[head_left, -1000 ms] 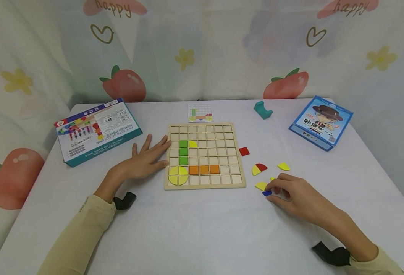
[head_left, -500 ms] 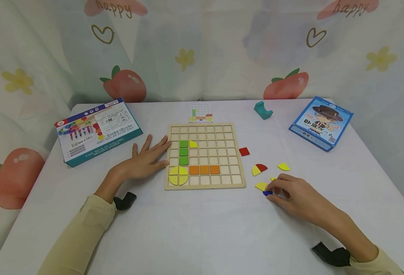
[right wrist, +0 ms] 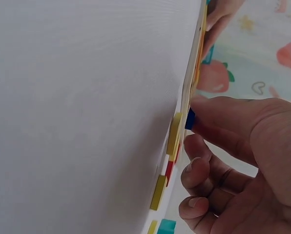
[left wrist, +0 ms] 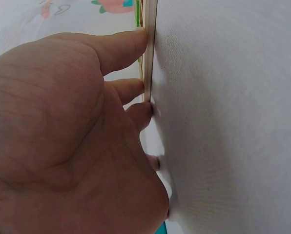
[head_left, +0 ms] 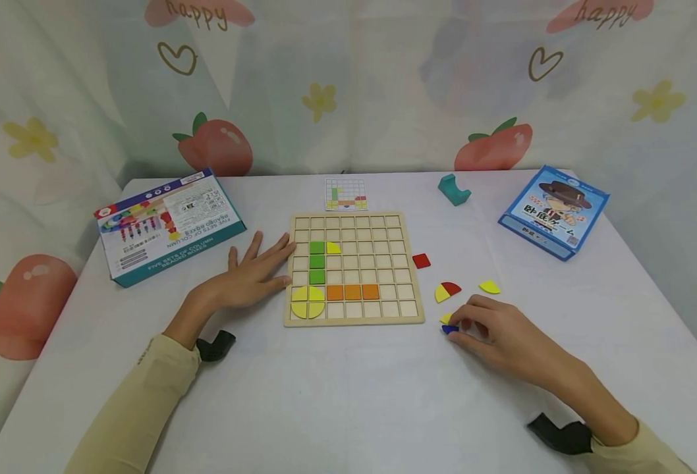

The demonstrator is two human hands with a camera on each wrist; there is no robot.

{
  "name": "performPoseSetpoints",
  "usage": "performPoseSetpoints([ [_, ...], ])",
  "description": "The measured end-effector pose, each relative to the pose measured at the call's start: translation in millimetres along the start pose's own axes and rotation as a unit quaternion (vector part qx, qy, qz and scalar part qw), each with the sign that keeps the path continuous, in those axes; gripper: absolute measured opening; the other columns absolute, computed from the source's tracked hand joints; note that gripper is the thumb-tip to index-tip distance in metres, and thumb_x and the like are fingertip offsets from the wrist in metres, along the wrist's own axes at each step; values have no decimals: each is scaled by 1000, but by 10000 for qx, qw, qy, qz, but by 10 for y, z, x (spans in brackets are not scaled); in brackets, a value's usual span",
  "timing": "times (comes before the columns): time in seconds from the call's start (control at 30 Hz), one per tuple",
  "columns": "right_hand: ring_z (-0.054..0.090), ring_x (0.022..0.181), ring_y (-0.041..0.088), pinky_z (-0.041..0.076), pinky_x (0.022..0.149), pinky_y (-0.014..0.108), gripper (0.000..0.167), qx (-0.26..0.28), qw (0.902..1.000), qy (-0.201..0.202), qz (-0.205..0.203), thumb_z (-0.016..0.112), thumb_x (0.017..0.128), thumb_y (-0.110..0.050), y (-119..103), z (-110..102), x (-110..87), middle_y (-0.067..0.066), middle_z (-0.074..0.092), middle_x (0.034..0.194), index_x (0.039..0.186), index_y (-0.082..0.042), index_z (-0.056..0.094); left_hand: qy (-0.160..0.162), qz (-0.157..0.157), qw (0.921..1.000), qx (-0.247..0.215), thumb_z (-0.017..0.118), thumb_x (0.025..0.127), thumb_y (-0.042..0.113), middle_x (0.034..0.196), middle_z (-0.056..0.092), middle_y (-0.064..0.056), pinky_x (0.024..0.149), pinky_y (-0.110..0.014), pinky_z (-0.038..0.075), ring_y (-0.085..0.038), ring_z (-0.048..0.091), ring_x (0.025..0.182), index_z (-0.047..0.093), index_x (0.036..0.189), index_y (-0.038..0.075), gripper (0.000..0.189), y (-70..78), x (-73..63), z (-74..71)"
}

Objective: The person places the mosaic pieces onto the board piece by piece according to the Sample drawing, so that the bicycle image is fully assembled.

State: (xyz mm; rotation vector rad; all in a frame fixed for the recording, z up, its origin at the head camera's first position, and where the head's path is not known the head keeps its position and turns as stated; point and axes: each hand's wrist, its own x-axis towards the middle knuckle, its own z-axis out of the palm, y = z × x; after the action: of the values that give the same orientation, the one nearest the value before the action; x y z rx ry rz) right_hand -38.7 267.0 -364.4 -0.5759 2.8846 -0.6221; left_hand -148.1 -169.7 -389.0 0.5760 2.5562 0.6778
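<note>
One blue pc. (head_left: pixel 450 330) in R hand (head_left: pixel 493 334): thumb + forefinger pinch it, other fingers curled (R wrist view). Location: R of the wooden board (head_left: pixel 354 323), near its lower R corner, just beside a yellow pc. (head_left: pixel 445 318); contact betw. the two — can't tell. L hand (head_left: pixel 252 276): fingers spread wide, holding nothing, tips at board's L edge.

Handling notes (judgement):
1. Light pinch, edges only; pc. is small, prob. slips if squeezed.
2. Lift before going sideways — else yellow pc. may get dragged along.
3. L hand = brace only; too much push could slide board.
4. If set on board: clear the rim, lower flat, square up to grid lines. Approach from near side so knuckles don't knock orange squares (head_left: pixel 352 292).
5. Check rotation vs. pattern card (head_left: pixel 346 195) 1st; blue mark shows in its bottom row, exact orientation too small to read.
</note>
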Motion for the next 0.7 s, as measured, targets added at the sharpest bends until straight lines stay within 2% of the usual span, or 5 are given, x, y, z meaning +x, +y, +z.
performPoseSetpoints([
  [0.23,56,89,9,52,70,18,18,87,9999,-123,-51,84,92,-25,-135,28,158,-9,66,97,108,-23,77,7,-1,10000,7,51,110,43,182,0,-3,119,-79,-23,-43,-25,164,14,172,25,75,0,-6,-4],
  [0.5,53,81,7,46,67,18,12,69,9990,-35,-451,83,93,-21,-299,134,368,-11,61,90,104,-20,78,-9,16,10000,11,51,110,42,182,1,-4,118,-79,-24,-43,-25,164,15,172,24,74,10,-10,-10],
  [0.7,54,84,9,46,67,19,14,113,9986,-201,-472,81,94,-24,-434,190,497,-7,59,92,106,-20,77,-10,17,10000,14,51,110,43,182,0,-3,118,-79,-24,-43,-26,164,14,172,25,75,-6,-4,-6],
])
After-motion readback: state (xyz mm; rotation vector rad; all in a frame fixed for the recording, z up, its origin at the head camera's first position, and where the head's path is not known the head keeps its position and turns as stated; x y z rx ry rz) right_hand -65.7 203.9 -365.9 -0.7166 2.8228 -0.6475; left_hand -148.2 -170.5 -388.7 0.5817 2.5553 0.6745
